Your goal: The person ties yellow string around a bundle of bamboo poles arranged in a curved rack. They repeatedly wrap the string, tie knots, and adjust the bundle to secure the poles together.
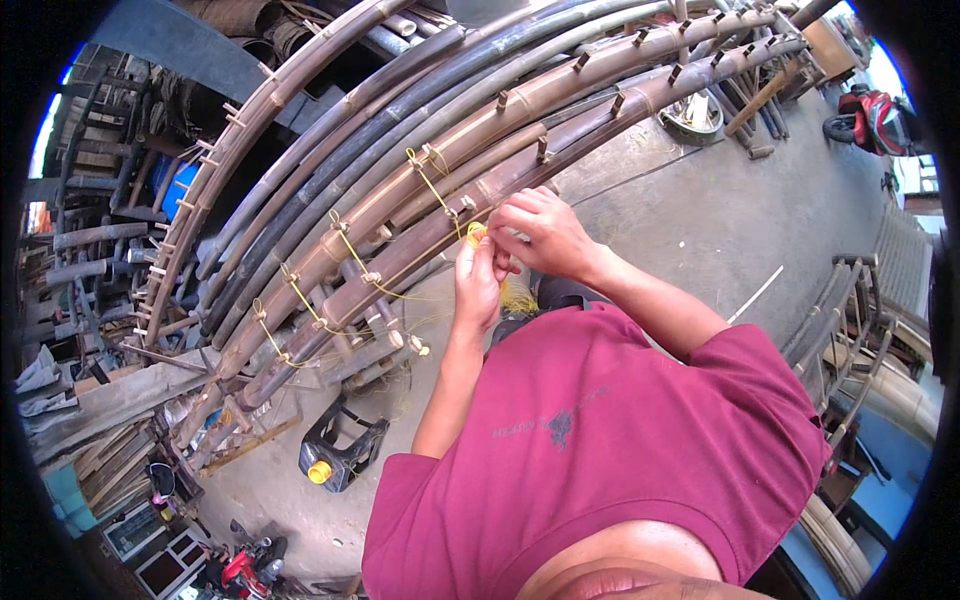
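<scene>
Left hand grips yellow cord, right hand pinched beside it. Basin holds pale pieces; black jug is capped

The left hand holds yellow cord beside the right hand, near pegged bamboo.

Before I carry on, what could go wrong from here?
The yellow cord is bunched at the left hand, close to the right hand; it might knot or slip. The loose strands hanging below could tangle or snag. The jug on the floor could perhaps be kicked over by a step to the left.
</scene>
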